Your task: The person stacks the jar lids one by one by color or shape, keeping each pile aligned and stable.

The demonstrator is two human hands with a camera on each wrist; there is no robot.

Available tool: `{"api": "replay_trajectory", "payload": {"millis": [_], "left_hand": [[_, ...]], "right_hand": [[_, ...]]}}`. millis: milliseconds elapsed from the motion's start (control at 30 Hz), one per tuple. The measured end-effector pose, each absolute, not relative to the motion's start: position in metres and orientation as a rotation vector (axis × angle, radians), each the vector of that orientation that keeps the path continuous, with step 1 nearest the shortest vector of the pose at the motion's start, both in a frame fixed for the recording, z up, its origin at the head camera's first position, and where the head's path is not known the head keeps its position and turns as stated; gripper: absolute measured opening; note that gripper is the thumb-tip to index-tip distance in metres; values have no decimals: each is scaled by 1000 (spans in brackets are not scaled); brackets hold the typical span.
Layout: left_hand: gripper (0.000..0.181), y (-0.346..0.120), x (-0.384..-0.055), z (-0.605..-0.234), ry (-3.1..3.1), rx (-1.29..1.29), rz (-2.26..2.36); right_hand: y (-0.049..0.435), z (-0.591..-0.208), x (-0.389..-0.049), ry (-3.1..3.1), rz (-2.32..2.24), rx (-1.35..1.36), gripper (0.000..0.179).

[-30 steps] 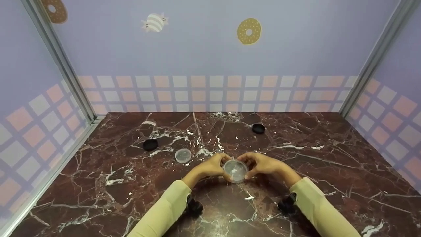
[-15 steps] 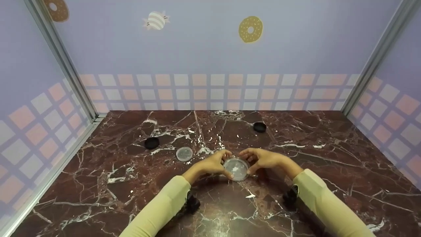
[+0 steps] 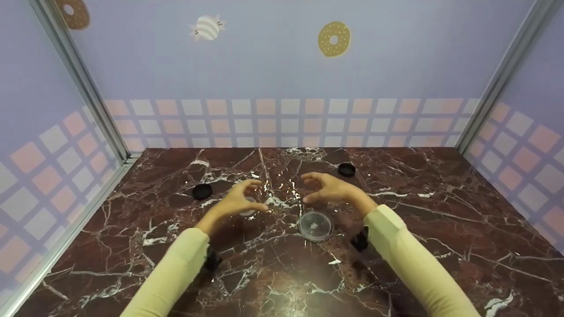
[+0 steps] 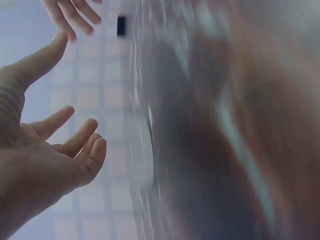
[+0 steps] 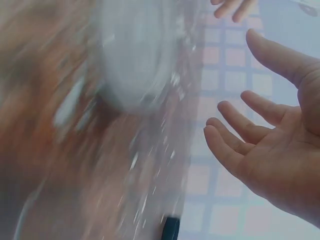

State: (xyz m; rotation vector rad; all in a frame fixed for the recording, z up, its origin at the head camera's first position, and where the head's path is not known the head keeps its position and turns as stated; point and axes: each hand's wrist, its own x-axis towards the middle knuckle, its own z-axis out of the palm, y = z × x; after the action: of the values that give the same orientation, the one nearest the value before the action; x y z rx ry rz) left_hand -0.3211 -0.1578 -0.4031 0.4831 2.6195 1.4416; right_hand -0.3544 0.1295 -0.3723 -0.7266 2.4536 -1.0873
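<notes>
A clear round plastic dish rests on the marbled tabletop, nearer the person than both hands. My left hand hovers over a smaller clear round piece, partly hiding it, with fingers and thumb spread and nothing between them. To the right, my right hand is held above the table just beyond the larger dish, its fingers loosely curved and holding nothing. In the right wrist view the dish shows blurred beside the open palm.
One black round cap lies at the left, and another black cap lies toward the back right. Patterned wall panels enclose the table at the back and both sides.
Both hands have let go of the larger clear dish, which stays on the table. My left hand has moved left and away over the smaller piece; my right hand has lifted forward.
</notes>
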Motion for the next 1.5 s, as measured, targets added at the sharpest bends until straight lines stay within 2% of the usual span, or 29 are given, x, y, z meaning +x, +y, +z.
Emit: {"api": "replay_trajectory", "payload": {"millis": [200, 367, 733, 900, 1133, 1500], "left_hand": [[82, -201, -320, -412, 2749, 376, 1287], [83, -213, -319, -420, 2780, 406, 1093], [66, -225, -336, -428, 2479, 402, 1289], [64, -227, -341, -432, 2368, 332, 1462], [60, -218, -346, -431, 2412, 343, 1458], [51, -219, -345, -433, 2455, 331, 1436]], "right_hand": [[87, -376, -360, 2433, -1112, -712, 71], [58, -383, -364, 2343, -1214, -609, 71], [14, -398, -359, 2303, -1193, -603, 68], [1, -403, -358, 2232, -1296, -544, 67], [-3, -420, -358, 2232, -1364, -520, 68], [-8, -429, -360, 2343, -1363, -567, 50]]}}
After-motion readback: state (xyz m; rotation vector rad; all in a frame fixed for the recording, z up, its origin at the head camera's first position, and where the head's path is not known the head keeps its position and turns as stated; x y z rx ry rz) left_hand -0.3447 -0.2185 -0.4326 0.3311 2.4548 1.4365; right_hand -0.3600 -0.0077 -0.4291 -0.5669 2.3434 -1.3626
